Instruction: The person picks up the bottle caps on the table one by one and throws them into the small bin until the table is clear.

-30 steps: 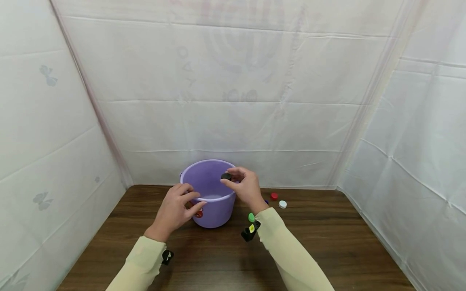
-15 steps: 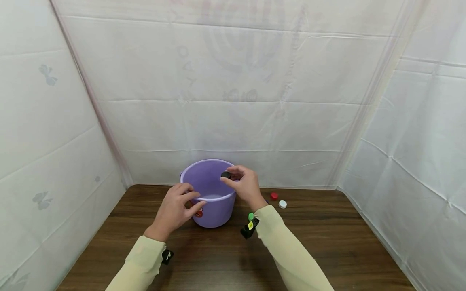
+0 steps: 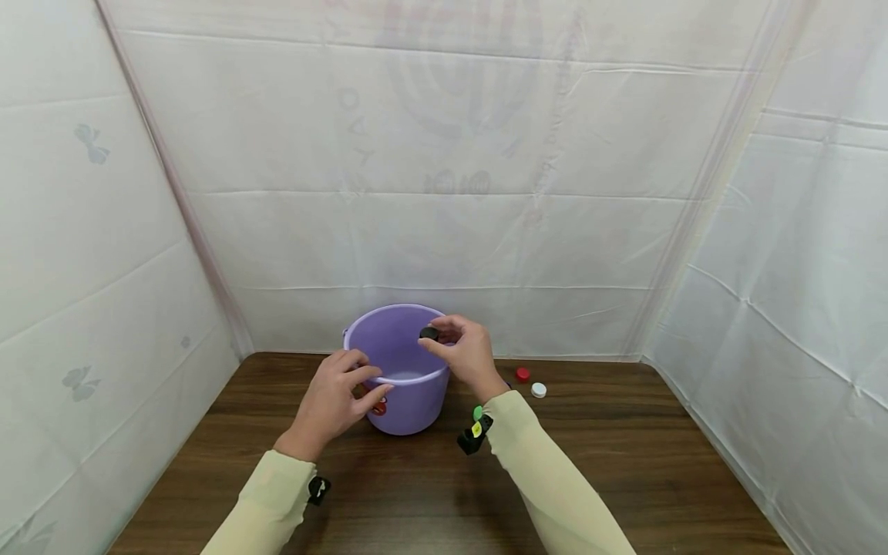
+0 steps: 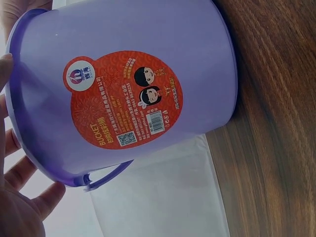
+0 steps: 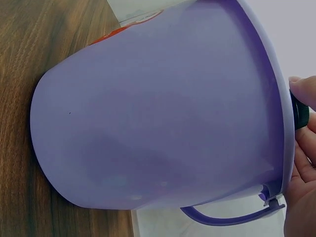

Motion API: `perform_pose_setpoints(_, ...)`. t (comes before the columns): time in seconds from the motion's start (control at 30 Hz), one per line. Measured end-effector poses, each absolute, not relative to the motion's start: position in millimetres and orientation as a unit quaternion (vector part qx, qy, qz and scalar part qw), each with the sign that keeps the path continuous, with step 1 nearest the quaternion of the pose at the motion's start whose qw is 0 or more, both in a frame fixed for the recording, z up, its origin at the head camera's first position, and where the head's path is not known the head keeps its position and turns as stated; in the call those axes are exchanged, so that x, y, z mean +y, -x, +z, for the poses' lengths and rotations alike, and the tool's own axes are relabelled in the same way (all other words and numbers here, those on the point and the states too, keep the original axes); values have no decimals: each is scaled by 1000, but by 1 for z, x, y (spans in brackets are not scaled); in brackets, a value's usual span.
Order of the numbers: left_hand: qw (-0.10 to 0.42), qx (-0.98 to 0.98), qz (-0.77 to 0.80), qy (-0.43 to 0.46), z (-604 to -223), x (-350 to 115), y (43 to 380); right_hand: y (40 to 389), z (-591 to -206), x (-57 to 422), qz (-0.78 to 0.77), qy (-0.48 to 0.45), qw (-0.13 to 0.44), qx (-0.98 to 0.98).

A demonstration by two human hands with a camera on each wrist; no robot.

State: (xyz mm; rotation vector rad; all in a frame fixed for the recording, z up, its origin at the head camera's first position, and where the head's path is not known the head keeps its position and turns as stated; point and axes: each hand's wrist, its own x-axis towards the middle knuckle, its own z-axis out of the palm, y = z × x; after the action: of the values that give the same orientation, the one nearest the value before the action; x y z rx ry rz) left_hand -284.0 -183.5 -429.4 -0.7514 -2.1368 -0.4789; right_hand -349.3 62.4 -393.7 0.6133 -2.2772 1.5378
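A purple bucket point(image 3: 405, 405) stands upright on the wooden table, a red label point(image 4: 126, 98) on its side. My left hand point(image 3: 333, 393) holds the near left of its rim, thumb on the outer side and fingers at the edge. Over the right part of the bucket's mouth, my right hand point(image 3: 468, 354) pinches a black bottle cap point(image 3: 428, 334) between thumb and fingers. In the right wrist view the ridged side of that cap shows just beyond the rim, partly covered by the thumb. The bucket's floor is only partly visible.
Right of the bucket lie a red cap point(image 3: 523, 375), a white cap point(image 3: 539, 390) and a green cap point(image 3: 478, 413), the green one partly hidden by the right wrist camera point(image 3: 473, 436). A sliver of something dark blue shows beside the wrist. White sheeting point(image 3: 444, 231) surrounds the table point(image 3: 624, 447).
My right hand has shifted very slightly up and left with the black bottle cap. The left hand and the bucket have stayed in place.
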Motion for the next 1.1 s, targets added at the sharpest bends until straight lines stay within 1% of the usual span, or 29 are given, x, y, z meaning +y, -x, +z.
perform_pose_setpoints(0.27, 408, -840, -190, 303, -430, -183, 284, 350, -396, 63, 527, -214, 179, -803)
perform_pose_setpoints(0.6, 408, -841, -189, 301, -430, -184, 284, 349, -399, 66, 545, -203, 172, -795)
perform_pose_setpoints(1.1, 402, -840, -201, 303, -430, -183, 284, 351, -406, 80, 561, -212, 173, -781)
